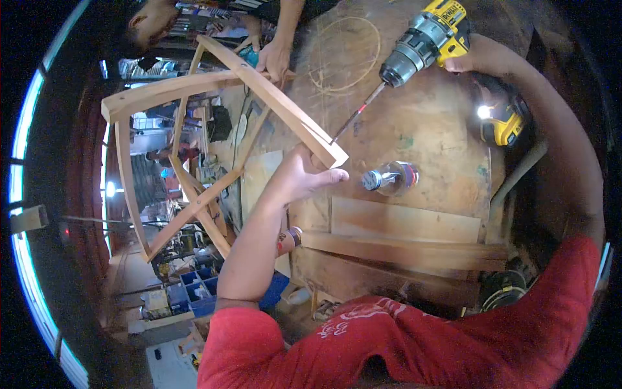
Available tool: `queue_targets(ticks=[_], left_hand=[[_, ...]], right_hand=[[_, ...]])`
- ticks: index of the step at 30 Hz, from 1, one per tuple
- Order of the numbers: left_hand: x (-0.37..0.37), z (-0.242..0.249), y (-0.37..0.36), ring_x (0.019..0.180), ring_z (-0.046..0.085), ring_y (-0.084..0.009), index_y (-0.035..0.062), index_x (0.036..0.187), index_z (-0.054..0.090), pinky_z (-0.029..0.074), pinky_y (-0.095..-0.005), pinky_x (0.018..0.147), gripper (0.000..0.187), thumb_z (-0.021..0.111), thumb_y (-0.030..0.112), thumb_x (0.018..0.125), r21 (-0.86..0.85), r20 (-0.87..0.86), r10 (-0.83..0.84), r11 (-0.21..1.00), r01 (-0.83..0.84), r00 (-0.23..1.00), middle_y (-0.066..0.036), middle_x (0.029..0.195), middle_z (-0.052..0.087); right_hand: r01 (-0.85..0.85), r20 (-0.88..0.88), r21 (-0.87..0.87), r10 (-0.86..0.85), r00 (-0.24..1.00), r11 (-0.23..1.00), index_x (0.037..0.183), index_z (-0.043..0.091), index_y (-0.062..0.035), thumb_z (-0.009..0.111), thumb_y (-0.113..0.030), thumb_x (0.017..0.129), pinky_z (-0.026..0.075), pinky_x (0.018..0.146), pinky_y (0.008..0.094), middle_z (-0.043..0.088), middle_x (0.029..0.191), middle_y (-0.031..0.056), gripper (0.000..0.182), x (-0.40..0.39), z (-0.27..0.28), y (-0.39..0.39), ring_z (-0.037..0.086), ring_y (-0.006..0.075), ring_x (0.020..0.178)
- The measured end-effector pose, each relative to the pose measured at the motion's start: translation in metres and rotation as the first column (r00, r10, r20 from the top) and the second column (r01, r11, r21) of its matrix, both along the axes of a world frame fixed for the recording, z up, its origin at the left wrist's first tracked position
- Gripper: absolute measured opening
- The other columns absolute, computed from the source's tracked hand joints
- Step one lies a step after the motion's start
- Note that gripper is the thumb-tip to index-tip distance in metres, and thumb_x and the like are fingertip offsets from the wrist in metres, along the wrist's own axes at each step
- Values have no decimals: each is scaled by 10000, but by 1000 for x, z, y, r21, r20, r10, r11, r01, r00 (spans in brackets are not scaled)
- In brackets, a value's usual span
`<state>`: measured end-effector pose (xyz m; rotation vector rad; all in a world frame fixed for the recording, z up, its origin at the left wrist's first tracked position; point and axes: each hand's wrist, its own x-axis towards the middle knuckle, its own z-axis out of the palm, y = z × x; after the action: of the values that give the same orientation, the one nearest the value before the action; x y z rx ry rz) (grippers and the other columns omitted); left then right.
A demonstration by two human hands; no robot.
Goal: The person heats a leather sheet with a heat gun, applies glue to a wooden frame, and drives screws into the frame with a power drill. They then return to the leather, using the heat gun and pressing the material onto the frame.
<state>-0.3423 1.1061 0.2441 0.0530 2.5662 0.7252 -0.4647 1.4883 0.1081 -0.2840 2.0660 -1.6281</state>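
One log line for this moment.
left hand: holding wooden frame; right hand: holding drill; bit: tip at frame's end; bottle: on table

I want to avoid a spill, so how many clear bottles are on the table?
1: the bottle on the table, near the left hand. The left arm may hide others.

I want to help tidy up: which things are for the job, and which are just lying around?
For the job:
- drill, in the right hand
- wooden frame, held by the left hand and another person's hand

Probably just lying about:
- bottle
- long plank
- pale board
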Motion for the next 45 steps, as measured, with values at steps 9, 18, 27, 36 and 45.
queue_targets(ticks=[9, 18, 27, 36, 45], left_hand=[[-2, -13, -14, 993, 600, -302, 22, 1059, 604, 471, -353, 841, 448, 743, 260, 706, -189, -121, -63, 981, 39, 991, -190, 1047, 626], [2, -14, -5, 932, 628, -290, 24, 1021, 618, 494, -346, 792, 372, 729, 201, 713, -188, -188, -92, 981, 56, 978, -167, 985, 651], [6, -6, 6, 904, 644, -261, 18, 1002, 624, 499, -329, 778, 347, 724, 174, 709, -194, -232, -52, 981, 6, 971, -156, 946, 663], [3, -14, -2, 879, 646, -267, 12, 976, 631, 497, -332, 758, 315, 725, 132, 700, -97, -222, -101, 992, 81, 970, -158, 918, 665], [8, -3, 7, 880, 647, -250, 11, 971, 629, 495, -320, 759, 288, 717, 103, 712, -77, -229, -84, 995, 68, 970, -142, 919, 667]], right_hand=[[89, -173, 166, -59, 983, 982, 969, 584, -38, 797, -371, 638, 450, 707, 262, 594, 853, 4, 516, 11, 15, -2, 538, 108, 769], [266, -366, 425, -104, 925, 865, 935, 592, -13, 736, -252, 661, 464, 684, 267, 610, 814, 19, 391, 18, 49, -6, 546, 106, 719], [269, -362, 402, -118, 925, 875, 926, 592, -13, 713, -193, 681, 466, 690, 260, 614, 809, 15, 327, 14, 35, -5, 545, 93, 725], [179, -338, 300, -71, 938, 937, 943, 597, -15, 740, -214, 684, 469, 705, 261, 623, 822, 15, 357, 6, 32, -3, 557, 90, 745], [185, -334, 288, -83, 939, 940, 949, 598, -18, 754, -237, 668, 472, 720, 272, 624, 835, 24, 389, 16, 41, -8, 563, 103, 753]])
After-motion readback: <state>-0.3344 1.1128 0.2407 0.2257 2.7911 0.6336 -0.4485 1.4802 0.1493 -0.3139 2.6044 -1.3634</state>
